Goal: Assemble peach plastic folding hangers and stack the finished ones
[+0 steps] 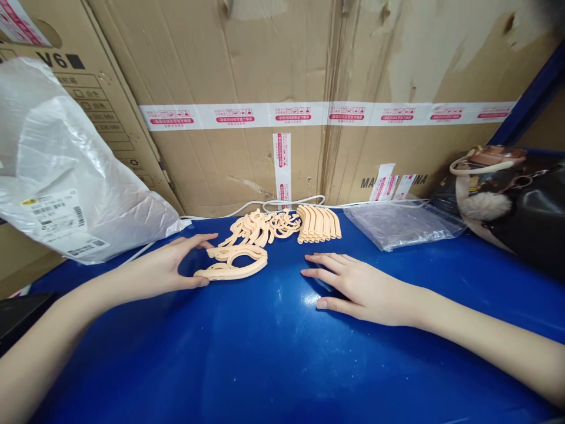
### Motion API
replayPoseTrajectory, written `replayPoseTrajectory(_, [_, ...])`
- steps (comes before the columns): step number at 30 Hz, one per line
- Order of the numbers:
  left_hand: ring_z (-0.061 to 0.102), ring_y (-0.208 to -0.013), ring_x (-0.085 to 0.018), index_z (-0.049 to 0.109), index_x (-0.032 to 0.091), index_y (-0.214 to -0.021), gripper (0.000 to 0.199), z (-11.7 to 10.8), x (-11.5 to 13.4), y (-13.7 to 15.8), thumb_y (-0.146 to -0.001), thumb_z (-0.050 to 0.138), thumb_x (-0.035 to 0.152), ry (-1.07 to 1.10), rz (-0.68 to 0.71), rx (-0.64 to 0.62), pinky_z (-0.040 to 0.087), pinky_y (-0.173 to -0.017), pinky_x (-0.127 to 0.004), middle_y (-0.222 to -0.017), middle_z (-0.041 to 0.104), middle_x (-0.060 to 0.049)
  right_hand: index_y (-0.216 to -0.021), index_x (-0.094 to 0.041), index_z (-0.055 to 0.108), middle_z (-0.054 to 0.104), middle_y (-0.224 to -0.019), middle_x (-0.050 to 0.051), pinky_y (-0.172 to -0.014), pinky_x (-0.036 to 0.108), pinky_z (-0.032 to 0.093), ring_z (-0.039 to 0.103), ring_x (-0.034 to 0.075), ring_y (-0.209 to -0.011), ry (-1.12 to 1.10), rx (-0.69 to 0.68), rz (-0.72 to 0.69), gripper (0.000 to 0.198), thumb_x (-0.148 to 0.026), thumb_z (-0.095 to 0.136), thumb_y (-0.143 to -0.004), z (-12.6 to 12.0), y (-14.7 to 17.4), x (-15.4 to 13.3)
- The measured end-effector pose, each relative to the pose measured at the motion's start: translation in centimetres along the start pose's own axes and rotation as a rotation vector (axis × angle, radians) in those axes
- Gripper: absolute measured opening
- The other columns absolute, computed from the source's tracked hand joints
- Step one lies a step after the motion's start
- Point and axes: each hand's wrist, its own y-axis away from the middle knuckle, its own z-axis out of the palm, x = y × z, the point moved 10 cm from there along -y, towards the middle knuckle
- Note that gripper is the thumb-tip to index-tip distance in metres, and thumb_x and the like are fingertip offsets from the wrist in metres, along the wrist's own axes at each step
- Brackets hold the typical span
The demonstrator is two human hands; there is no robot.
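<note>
A peach-coloured plastic piece that looks like a folded travel hanger [245, 272] lies on the blue table. My left hand [174, 265] is at its left end, thumb tip against it and fingers spread above. My right hand [353, 285] rests open on the table to the right, holding nothing. Behind the folded piece is a pile of flat curved arms [251, 227]. Beside them sit several small hooks [285, 224] in a loose heap. Further right, curved tube-like arms [318, 224] are stacked in neat rows.
Cardboard boxes [247, 70] stand along the back of the blue table [247, 365]. A white plastic parcel bag [88, 171] leans at the left. At the right lie a clear plastic bag [406, 224] and a dark handbag [529, 206]. A white cable [247, 206] runs behind the parts.
</note>
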Motion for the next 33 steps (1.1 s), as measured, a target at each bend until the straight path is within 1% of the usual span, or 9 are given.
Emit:
replayPoseTrajectory(8, [0.046, -0.124, -0.031, 0.034, 0.026, -0.139, 0.078, -0.2, 0.0, 0.1, -0.074, 0.061, 0.058, 0.009, 0.001, 0.02, 0.037, -0.102, -0.038, -0.14, 0.047, -0.006, -0.137, -0.021, 0.045, 0.039, -0.144, 0.013, -0.105, 0.046, 0.033, 0.039, 0.028, -0.129, -0.001, -0.002, 0.003, 0.056, -0.054, 0.036, -0.093, 0.0, 0.0, 0.0])
replayPoseTrajectory(18, [0.049, -0.122, -0.029, 0.029, 0.026, -0.142, 0.081, -0.1, 0.0, 0.2, -0.075, 0.061, 0.057, 0.038, -0.017, 0.013, 0.037, -0.102, -0.04, -0.133, 0.053, -0.006, -0.137, -0.021, 0.044, 0.039, -0.144, 0.013, -0.106, 0.046, 0.033, 0.04, 0.027, -0.129, 0.01, -0.005, 0.001, 0.056, -0.054, 0.035, -0.093, 0.1, 0.0, 0.0])
replayPoseTrajectory(21, [0.046, -0.124, -0.031, 0.028, 0.025, -0.142, 0.084, -0.1, -0.5, 0.4, -0.072, 0.063, 0.058, 0.035, -0.039, 0.008, 0.037, -0.103, -0.043, -0.138, 0.048, -0.008, -0.137, -0.021, 0.044, 0.039, -0.144, 0.013, -0.105, 0.046, 0.033, 0.04, 0.028, -0.129, 0.005, 0.0, -0.003, 0.055, -0.054, 0.035, -0.093, 0.1, 0.0, 0.0])
replayPoseTrajectory(23, [0.042, -0.128, -0.033, 0.029, 0.025, -0.141, 0.089, -0.9, 0.2, 0.4, -0.069, 0.066, 0.061, 0.029, -0.033, 0.066, 0.035, -0.105, -0.045, -0.143, 0.041, -0.009, -0.137, -0.021, 0.044, 0.04, -0.144, 0.013, -0.105, 0.046, 0.033, 0.04, 0.028, -0.129, -0.002, 0.006, -0.004, 0.055, -0.054, 0.036, -0.093, 0.0, 0.0, 0.0])
replayPoseTrajectory(25, [0.038, -0.131, -0.034, 0.027, 0.026, -0.142, 0.09, -2.2, 2.2, 0.5, -0.069, 0.065, 0.062, 0.031, -0.007, 0.199, 0.034, -0.106, -0.048, -0.147, 0.036, -0.008, -0.136, -0.021, 0.045, 0.04, -0.143, 0.014, -0.105, 0.046, 0.033, 0.04, 0.028, -0.129, -0.013, 0.013, -0.007, 0.054, -0.053, 0.037, -0.093, 0.0, 0.0, -0.1])
replayPoseTrajectory(27, [0.033, -0.134, -0.031, 0.027, 0.025, -0.142, 0.077, -3.5, 5.6, 0.9, -0.079, 0.056, 0.059, 0.051, 0.051, 0.354, 0.029, -0.11, -0.048, -0.147, 0.036, -0.007, -0.136, -0.021, 0.046, 0.041, -0.143, 0.014, -0.105, 0.046, 0.033, 0.04, 0.028, -0.129, -0.029, 0.016, -0.01, 0.054, -0.053, 0.039, -0.093, -0.1, 0.0, -0.2])
replayPoseTrajectory(29, [0.028, -0.137, -0.029, 0.026, 0.025, -0.143, 0.067, -3.1, 9.9, 1.2, -0.087, 0.048, 0.055, 0.071, 0.146, 0.393, 0.026, -0.111, -0.047, -0.148, 0.035, -0.006, -0.134, -0.021, 0.047, 0.042, -0.142, 0.013, -0.105, 0.044, 0.033, 0.041, 0.027, -0.128, -0.062, 0.012, -0.009, 0.054, -0.054, 0.04, -0.092, -0.3, -0.1, -0.1])
replayPoseTrajectory(31, [0.029, -0.137, -0.026, 0.026, 0.026, -0.143, 0.061, -0.8, 14.3, 1.1, -0.09, 0.046, 0.051, 0.046, 0.264, 0.26, 0.029, -0.111, -0.046, -0.15, 0.032, -0.006, -0.13, -0.022, 0.051, 0.049, -0.136, 0.01, -0.102, 0.039, 0.036, 0.047, 0.023, -0.123, -0.126, 0.037, 0.014, 0.049, -0.052, 0.041, -0.093, -1.0, -0.2, 0.6])
replayPoseTrajectory(33, [0.027, -0.138, -0.026, 0.026, 0.026, -0.144, 0.061, 1.9, 17.8, 1.3, -0.091, 0.045, 0.05, 0.008, 0.391, 0.113, 0.03, -0.11, -0.047, -0.151, 0.03, -0.006, -0.121, -0.021, 0.057, 0.06, -0.124, 0.007, -0.097, 0.033, 0.041, 0.055, 0.019, -0.112, -0.174, 0.128, 0.092, 0.041, -0.047, 0.039, -0.095, -2.6, -0.5, 2.5])
